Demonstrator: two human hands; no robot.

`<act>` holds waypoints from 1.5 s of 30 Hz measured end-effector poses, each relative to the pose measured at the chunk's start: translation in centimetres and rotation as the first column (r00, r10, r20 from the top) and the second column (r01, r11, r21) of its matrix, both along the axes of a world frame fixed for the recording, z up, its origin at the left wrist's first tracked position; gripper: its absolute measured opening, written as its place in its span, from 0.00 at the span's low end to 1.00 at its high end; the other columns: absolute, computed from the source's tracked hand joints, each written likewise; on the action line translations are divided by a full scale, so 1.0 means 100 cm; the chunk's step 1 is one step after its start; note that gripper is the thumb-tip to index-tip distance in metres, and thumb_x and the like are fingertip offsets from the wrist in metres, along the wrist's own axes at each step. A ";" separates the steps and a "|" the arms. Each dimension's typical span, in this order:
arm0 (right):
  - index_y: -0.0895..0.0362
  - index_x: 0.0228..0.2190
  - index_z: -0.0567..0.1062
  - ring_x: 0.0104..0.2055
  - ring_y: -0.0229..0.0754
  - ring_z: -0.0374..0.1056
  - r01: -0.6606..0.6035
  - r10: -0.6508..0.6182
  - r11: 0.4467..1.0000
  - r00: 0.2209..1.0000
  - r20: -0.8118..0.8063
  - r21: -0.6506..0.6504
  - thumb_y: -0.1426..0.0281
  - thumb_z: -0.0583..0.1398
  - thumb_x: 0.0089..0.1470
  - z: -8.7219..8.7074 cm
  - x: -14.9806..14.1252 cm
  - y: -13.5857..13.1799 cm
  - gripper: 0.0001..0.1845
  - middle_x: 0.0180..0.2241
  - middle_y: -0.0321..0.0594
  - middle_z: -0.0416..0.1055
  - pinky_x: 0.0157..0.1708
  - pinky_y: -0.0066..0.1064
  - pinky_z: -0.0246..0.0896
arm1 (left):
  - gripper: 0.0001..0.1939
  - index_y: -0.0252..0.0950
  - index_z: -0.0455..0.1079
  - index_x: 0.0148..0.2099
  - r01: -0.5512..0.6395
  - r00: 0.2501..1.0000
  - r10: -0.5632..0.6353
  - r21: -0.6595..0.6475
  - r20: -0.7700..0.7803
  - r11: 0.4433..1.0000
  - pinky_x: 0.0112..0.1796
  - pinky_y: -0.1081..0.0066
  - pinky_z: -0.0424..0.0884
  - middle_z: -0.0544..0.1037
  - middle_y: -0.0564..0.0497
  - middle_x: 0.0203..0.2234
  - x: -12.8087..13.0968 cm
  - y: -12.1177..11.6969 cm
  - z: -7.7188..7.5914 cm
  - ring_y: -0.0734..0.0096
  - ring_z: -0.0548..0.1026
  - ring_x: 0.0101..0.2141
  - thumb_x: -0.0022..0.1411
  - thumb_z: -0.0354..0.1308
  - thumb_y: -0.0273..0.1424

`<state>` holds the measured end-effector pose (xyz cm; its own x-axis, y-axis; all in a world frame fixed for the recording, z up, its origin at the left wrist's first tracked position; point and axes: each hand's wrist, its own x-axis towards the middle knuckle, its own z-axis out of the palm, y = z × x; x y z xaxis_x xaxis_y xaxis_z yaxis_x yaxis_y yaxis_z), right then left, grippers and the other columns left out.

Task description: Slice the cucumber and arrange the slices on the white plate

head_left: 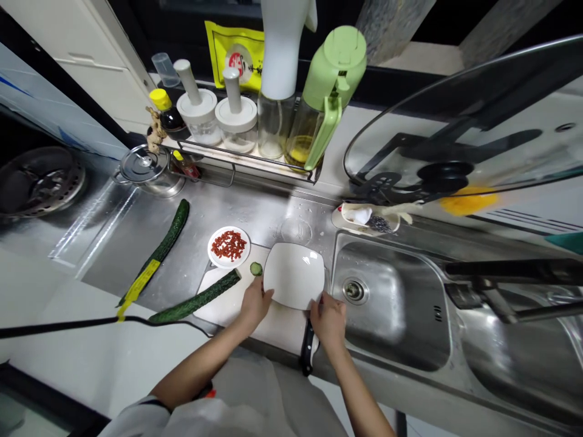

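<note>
A white square plate (pixel 294 273) is gripped at its near edge by both hands, above the right part of the white cutting board (pixel 277 331). My left hand (pixel 254 303) is closed on its left corner, and my right hand (pixel 328 318) on its right corner. Partly under the plate lies a knife, its black handle (pixel 307 349) pointing toward me. A cut cucumber (pixel 195 303) rests across the board's left side, with cucumber slices (pixel 255 268) near its cut end. Behind it stands a round white dish (pixel 229 262) of small red dried berries.
A whole cucumber (pixel 164 246) with a yellow label lies at left. The sink (pixel 392 303) is right of the board. A lidded pot (pixel 146 167), a rack (pixel 268 159) of jars and bottles, and a glass lid (pixel 455 130) stand behind. A black cable (pixel 104 321) crosses at front left.
</note>
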<state>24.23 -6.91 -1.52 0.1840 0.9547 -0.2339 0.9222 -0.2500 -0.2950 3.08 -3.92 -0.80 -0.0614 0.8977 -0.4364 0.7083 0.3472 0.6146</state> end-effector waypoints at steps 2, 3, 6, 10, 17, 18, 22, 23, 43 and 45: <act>0.60 0.44 0.69 0.45 0.50 0.58 0.007 -0.006 0.999 0.999 0.037 -0.032 0.66 0.52 0.57 0.002 -0.004 -0.011 0.16 0.40 0.46 0.71 0.37 0.34 0.50 | 0.10 0.35 0.63 0.43 -0.007 1.000 0.007 0.006 0.027 1.000 0.32 0.71 0.64 0.74 0.50 0.27 -0.003 -0.012 -0.002 0.67 0.73 0.29 0.59 0.55 0.30; 0.60 0.46 0.69 0.46 0.51 0.58 0.007 -0.005 0.999 0.999 0.051 -0.047 0.66 0.52 0.57 0.003 -0.005 -0.015 0.17 0.41 0.47 0.71 0.37 0.34 0.50 | 0.10 0.35 0.63 0.44 -0.011 0.999 0.011 0.007 0.041 1.000 0.32 0.71 0.64 0.74 0.51 0.27 -0.004 -0.016 -0.002 0.68 0.73 0.29 0.59 0.55 0.29; 0.61 0.48 0.68 0.48 0.53 0.57 0.012 -0.004 0.996 0.996 0.090 -0.087 0.64 0.52 0.58 0.006 -0.011 -0.024 0.19 0.42 0.48 0.71 0.36 0.35 0.51 | 0.12 0.36 0.63 0.46 -0.026 0.995 0.026 0.000 0.091 1.000 0.33 0.71 0.65 0.75 0.50 0.29 -0.006 -0.026 -0.005 0.67 0.74 0.31 0.59 0.55 0.28; 0.62 0.48 0.68 0.49 0.54 0.57 0.012 0.005 0.993 0.990 0.144 -0.114 0.61 0.52 0.59 0.010 -0.017 -0.027 0.21 0.43 0.50 0.71 0.36 0.37 0.52 | 0.12 0.36 0.63 0.46 -0.043 0.991 0.044 -0.005 0.130 0.999 0.33 0.71 0.66 0.75 0.50 0.29 -0.009 -0.032 -0.009 0.68 0.74 0.30 0.59 0.54 0.29; 0.62 0.47 0.69 0.49 0.56 0.57 -0.004 0.036 0.990 0.973 0.228 -0.140 0.56 0.53 0.59 0.013 -0.023 -0.028 0.24 0.42 0.51 0.71 0.37 0.38 0.53 | 0.10 0.35 0.63 0.44 -0.038 0.992 0.039 -0.018 0.119 0.999 0.32 0.73 0.64 0.73 0.51 0.27 -0.011 -0.035 -0.018 0.70 0.72 0.29 0.59 0.55 0.30; 0.62 0.47 0.69 0.50 0.56 0.57 -0.002 0.037 0.990 0.971 0.236 -0.144 0.56 0.53 0.59 0.013 -0.024 -0.028 0.24 0.42 0.51 0.71 0.37 0.38 0.53 | 0.11 0.35 0.63 0.45 -0.038 0.992 0.040 -0.026 0.119 0.999 0.32 0.73 0.64 0.73 0.51 0.27 -0.011 -0.035 -0.018 0.70 0.72 0.29 0.59 0.55 0.30; 0.62 0.45 0.70 0.50 0.56 0.57 0.003 0.037 0.987 0.971 0.238 -0.162 0.55 0.53 0.58 0.014 -0.027 -0.027 0.24 0.42 0.51 0.71 0.36 0.39 0.54 | 0.12 0.35 0.62 0.46 -0.032 0.992 0.037 -0.041 0.123 0.999 0.33 0.72 0.65 0.74 0.50 0.29 -0.010 -0.035 -0.018 0.69 0.73 0.30 0.59 0.55 0.29; 0.62 0.46 0.70 0.49 0.56 0.57 0.003 0.037 0.986 0.970 0.239 -0.164 0.55 0.53 0.58 0.015 -0.027 -0.027 0.24 0.42 0.51 0.71 0.36 0.39 0.54 | 0.12 0.35 0.62 0.46 -0.023 0.993 0.028 -0.038 0.116 0.999 0.34 0.72 0.65 0.74 0.50 0.29 -0.011 -0.034 -0.017 0.69 0.73 0.30 0.59 0.55 0.29; 0.62 0.47 0.68 0.49 0.57 0.58 -0.002 0.042 0.989 0.962 0.268 -0.149 0.56 0.52 0.59 0.014 -0.027 -0.029 0.24 0.43 0.54 0.70 0.36 0.39 0.55 | 0.12 0.34 0.73 0.41 0.255 0.825 -0.107 0.196 -0.555 0.947 0.37 0.68 0.64 0.76 0.44 0.33 -0.037 0.032 -0.005 0.61 0.72 0.36 0.62 0.48 0.25; 0.62 0.46 0.69 0.49 0.56 0.58 -0.003 0.042 0.989 0.963 0.265 -0.145 0.56 0.52 0.59 0.014 -0.027 -0.029 0.23 0.42 0.54 0.70 0.35 0.38 0.55 | 0.11 0.34 0.73 0.41 0.257 0.831 -0.094 0.227 -0.549 0.940 0.37 0.68 0.63 0.76 0.44 0.32 -0.039 0.031 -0.009 0.61 0.73 0.36 0.62 0.48 0.25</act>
<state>21.49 -9.82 -0.09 0.2374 0.9196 -0.3130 0.9682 -0.2501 -0.0003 -0.77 -0.84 -1.72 -0.0363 0.9929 -0.1136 0.9812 0.0570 0.1846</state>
